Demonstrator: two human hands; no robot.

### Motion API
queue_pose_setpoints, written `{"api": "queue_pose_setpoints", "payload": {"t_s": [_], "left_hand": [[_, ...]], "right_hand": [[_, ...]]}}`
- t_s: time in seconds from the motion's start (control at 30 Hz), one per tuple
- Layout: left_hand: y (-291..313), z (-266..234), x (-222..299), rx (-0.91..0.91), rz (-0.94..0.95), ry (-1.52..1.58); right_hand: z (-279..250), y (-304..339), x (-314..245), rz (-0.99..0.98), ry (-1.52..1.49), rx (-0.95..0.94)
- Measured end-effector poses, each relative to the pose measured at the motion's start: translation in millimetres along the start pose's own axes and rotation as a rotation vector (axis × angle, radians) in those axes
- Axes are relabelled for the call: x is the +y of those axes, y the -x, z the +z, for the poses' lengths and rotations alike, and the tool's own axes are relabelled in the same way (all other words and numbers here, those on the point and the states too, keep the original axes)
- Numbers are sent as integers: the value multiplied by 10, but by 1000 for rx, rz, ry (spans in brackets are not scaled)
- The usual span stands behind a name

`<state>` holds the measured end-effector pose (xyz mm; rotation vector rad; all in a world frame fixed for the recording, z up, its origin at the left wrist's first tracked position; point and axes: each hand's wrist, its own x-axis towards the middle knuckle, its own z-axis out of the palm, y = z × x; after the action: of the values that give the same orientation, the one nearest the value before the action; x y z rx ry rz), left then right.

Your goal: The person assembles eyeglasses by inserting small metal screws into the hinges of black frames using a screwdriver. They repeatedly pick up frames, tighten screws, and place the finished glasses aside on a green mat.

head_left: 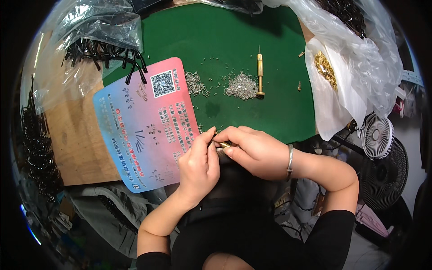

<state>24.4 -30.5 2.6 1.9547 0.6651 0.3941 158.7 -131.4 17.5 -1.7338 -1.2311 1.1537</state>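
Observation:
My left hand (198, 164) and my right hand (254, 150) meet at the near edge of the green mat (270, 119). Both have their fingers closed in a pinch. A small brass-coloured piece (225, 144) shows between the fingers of my right hand; its kind is mostly hidden. What my left fingertips hold, something dark and small, I cannot make out. Beyond the hands lie a heap of tiny silvery parts (242, 86) and a smaller pile of silvery pins (196, 84). A brass-handled screwdriver (260, 74) rests beside the heap, its thin tip pointing away.
A pink and blue printed sheet (135, 108) with small screws and pins on it lies left. Black eyeglass temples (101, 53) stick out of a clear bag (103, 22). Gold-coloured small parts (325, 69) sit in white wrapping at right, near a white fan (377, 136).

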Motion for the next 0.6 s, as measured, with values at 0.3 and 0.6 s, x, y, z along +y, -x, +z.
{"api": "queue_pose_setpoints", "payload": {"t_s": [0.3,0.6], "left_hand": [[-12,-39,42,-13,17,-14],[-390,-97,205,-176,123,48]], "right_hand": [[0,191,-365,25,516,58],[-222,256,11,-20,409,317]]}}
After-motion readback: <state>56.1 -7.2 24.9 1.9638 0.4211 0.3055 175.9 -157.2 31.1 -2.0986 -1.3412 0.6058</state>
